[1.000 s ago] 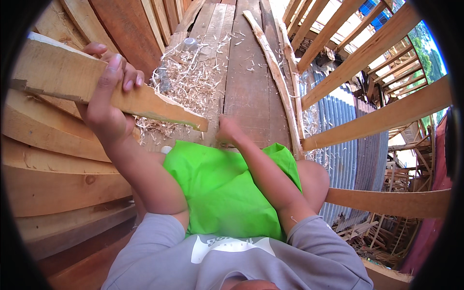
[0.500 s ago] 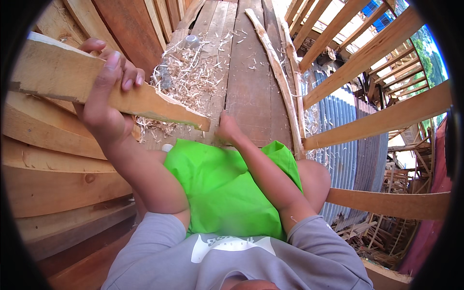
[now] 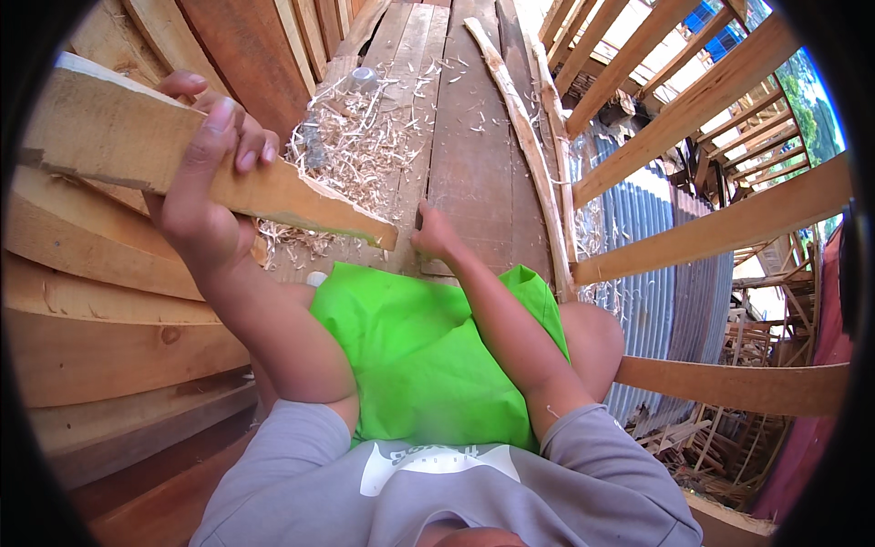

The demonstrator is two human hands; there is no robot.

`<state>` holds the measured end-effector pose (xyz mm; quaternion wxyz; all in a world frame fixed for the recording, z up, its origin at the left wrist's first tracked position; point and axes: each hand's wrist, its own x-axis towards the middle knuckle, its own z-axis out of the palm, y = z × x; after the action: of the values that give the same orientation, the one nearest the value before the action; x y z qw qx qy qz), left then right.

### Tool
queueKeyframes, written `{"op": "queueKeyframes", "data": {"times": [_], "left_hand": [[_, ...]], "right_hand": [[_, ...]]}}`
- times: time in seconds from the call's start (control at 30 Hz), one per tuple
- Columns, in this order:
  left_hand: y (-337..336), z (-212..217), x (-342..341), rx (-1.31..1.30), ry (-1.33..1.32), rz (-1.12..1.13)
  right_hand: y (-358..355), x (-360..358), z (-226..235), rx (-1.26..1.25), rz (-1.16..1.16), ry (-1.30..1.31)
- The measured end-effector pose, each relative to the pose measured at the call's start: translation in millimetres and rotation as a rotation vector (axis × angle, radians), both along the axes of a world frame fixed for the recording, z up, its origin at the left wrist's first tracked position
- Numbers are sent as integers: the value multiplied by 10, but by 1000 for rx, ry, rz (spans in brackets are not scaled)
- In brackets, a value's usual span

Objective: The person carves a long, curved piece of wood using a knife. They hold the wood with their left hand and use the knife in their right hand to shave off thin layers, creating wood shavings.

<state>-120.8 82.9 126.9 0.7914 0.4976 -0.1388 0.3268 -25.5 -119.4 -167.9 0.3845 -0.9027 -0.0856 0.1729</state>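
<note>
My left hand (image 3: 211, 169) is wrapped round a long wooden board (image 3: 100, 128), which slants from the upper left down toward the middle. The fingers come over its upper edge. Toward its lower end the board narrows, and its edge there looks freshly cut and pale. Just right of that end is my right hand (image 3: 436, 234), closed in a fist above the floor planks. Whatever it holds, if anything, is hidden. Both forearms extend over a bright green cloth (image 3: 410, 356) on my lap.
Curly wood shavings (image 3: 365, 137) cover the floor planks (image 3: 469, 164) ahead, around a clear plastic cup (image 3: 362, 79). Stacked boards (image 3: 118, 351) stand at left. Wooden rails (image 3: 711, 223) line the right side, with corrugated metal (image 3: 638, 228) beyond. A long stick (image 3: 506, 87) lies along the floor.
My right hand has shifted slightly forward, away from me, and shows more sharply. The board and my left hand have barely moved.
</note>
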Motion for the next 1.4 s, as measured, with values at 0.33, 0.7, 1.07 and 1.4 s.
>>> {"op": "queueKeyframes", "data": {"times": [0.33,0.7,1.07,1.4], "left_hand": [[-16,-32,65,61,50,19],[5,-35,63,81,46,16],[49,-48,35,14,22,48],[22,-59,36,23,38,33]], "right_hand": [[-118,-74,95,29,94,-7],[204,-415,173,-492,628,174],[260,-492,715,-226,258,437],[386,-670,846,-173,468,323]]}}
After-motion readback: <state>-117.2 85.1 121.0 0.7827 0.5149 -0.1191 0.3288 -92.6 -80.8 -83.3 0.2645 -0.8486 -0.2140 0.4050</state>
